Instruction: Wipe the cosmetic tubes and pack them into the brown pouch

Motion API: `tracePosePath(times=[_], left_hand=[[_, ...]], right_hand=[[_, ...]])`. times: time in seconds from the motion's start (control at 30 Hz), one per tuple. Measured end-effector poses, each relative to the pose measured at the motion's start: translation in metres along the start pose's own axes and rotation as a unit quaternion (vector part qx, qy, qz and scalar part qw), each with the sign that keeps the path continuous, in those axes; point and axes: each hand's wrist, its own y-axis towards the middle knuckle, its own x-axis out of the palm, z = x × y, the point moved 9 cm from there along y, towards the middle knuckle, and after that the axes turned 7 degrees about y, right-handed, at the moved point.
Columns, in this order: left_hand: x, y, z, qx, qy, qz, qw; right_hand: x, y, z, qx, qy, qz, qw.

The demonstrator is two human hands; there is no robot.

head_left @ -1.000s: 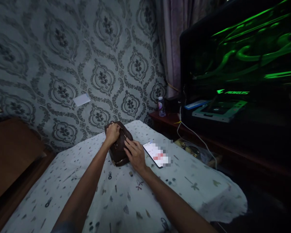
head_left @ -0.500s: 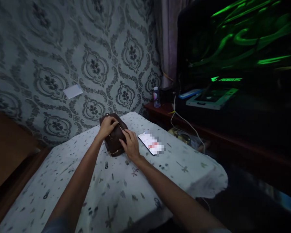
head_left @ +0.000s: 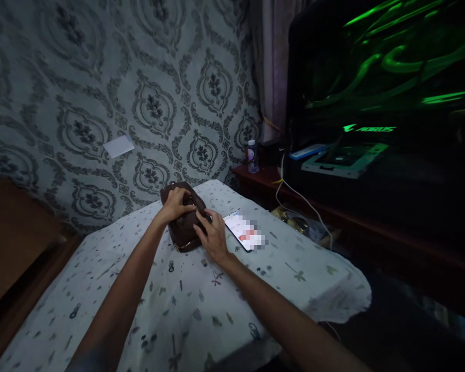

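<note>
A small brown handbag point(head_left: 183, 233) with gold-coloured metal trim stands on the patterned white cloth. My left hand point(head_left: 177, 203) lies over its top, fingers bent and gripping around the upper opening. On the bag's right side is my right hand point(head_left: 214, 235), its fingers curled against the top edge, thumb and forefinger close to the seam. Whether the fingertips pinch a zip pull is too small to make out. Just right of that hand lies a phone point(head_left: 242, 232) with its screen lit and partly blurred.
White cloth with small plant prints point(head_left: 170, 310) covers the surface. To the right are a dark red desk point(head_left: 251, 174), a small bottle point(head_left: 252, 156), a white cable point(head_left: 304, 199) and a large monitor point(head_left: 372, 88) glowing green. A patterned wall point(head_left: 155, 108) rises behind.
My left fingers have shifted, with the thumb now stretched right along the bag's top. My right hand has drawn slightly away to the right. The view has shifted a little.
</note>
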Motion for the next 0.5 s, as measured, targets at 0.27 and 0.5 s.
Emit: tracePosePath(times=[0.27, 0.5], left_hand=[[0.0019, -0.0010, 0.0034, 0.018, 0.012, -0.004, 1.000], [0.0021, -0.0034, 0.0021, 0.034, 0.007, -0.042, 0.998]], right_hand=[[-0.0017, 0.0003, 0.0005, 0.001, 0.040, 0.011, 0.999], [-0.0075, 0.0083, 0.0065, 0.027, 0.089, 0.033, 0.995]])
